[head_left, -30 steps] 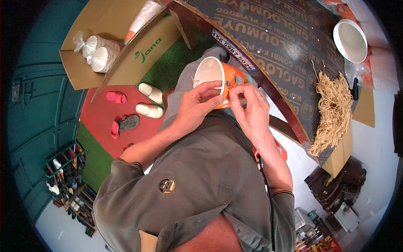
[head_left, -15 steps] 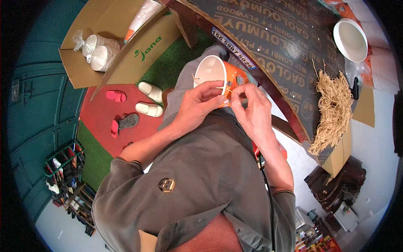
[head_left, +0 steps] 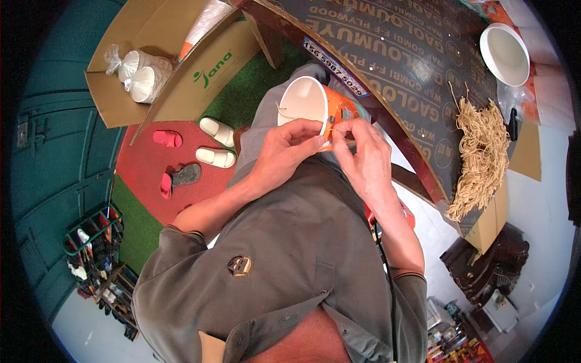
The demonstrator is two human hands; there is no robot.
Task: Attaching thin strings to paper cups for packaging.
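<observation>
An orange paper bucket point(head_left: 304, 100) with a white inside rests tilted on my lap, its mouth facing left. My left hand point(head_left: 281, 154) grips the rim, fingers inside and thumb at the edge. Against the orange outer wall, close to the left thumb, my right hand point(head_left: 367, 151) has thumb and forefinger pinched together; what lies between them is too small to make out. A thin tan cord point(head_left: 290, 116) shows inside the mouth, its free end pointing left. On the table at right lies a bundle of tan cords point(head_left: 481, 160).
The dark plywood table point(head_left: 387, 66) has its edge just beyond my right hand. A white paper bucket point(head_left: 506, 55) stands on its far right. At left, a cardboard box point(head_left: 175, 100) holds bagged white lids point(head_left: 145, 81). Slippers point(head_left: 216, 157) lie on the red mat point(head_left: 142, 175).
The bucket has turned slightly, and more of the cord shows inside its mouth. The cord piece seen before at the right fingertips is now hidden. Both hands stay at the rim.
</observation>
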